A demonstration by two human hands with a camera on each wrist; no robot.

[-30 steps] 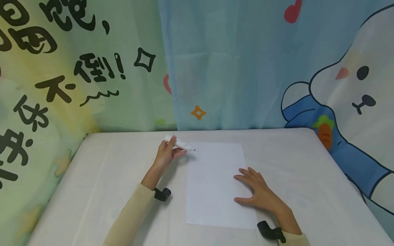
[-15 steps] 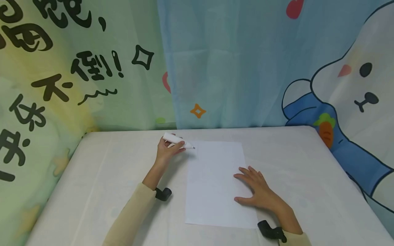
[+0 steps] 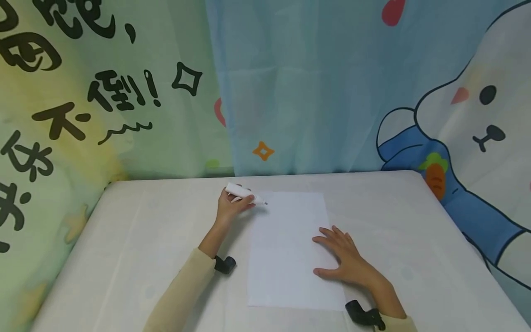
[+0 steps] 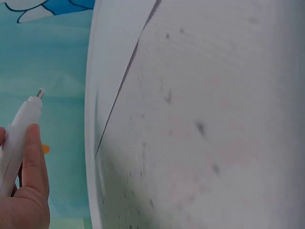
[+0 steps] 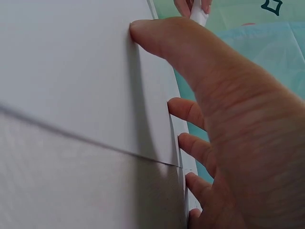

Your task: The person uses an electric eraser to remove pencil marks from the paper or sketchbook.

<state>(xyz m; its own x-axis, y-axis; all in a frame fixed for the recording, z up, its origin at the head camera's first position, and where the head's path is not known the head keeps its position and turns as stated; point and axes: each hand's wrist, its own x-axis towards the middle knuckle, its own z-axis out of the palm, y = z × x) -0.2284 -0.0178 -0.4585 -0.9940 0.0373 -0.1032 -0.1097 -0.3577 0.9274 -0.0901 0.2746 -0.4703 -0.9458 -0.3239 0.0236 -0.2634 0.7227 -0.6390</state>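
Observation:
My left hand (image 3: pixel 229 208) holds a thick white pen (image 3: pixel 238 190) between thumb and fingers, above the top left corner of a blank white sheet of paper (image 3: pixel 286 258). The pen's narrow metal tip points right, toward the sheet. In the left wrist view the white pen (image 4: pixel 20 131) shows at the left edge with its tip uppermost. My right hand (image 3: pixel 345 256) rests with spread fingers on the sheet's right side. Seen from the right wrist, its thumb and fingertips touch down on both sides of the paper's edge.
A white cloth covers the table (image 3: pixel 145 258) under the paper. Behind it hangs a printed curtain (image 3: pixel 290 101) with dark lettering and a cartoon animal. Black wrist cameras (image 3: pixel 225 265) sit at both beige sleeves (image 3: pixel 184 290).
My left thumb and fingers have shifted their grip on the pen, and the pen has moved slightly right over the paper's corner. My right hand stays in place; the head view has shifted a little.

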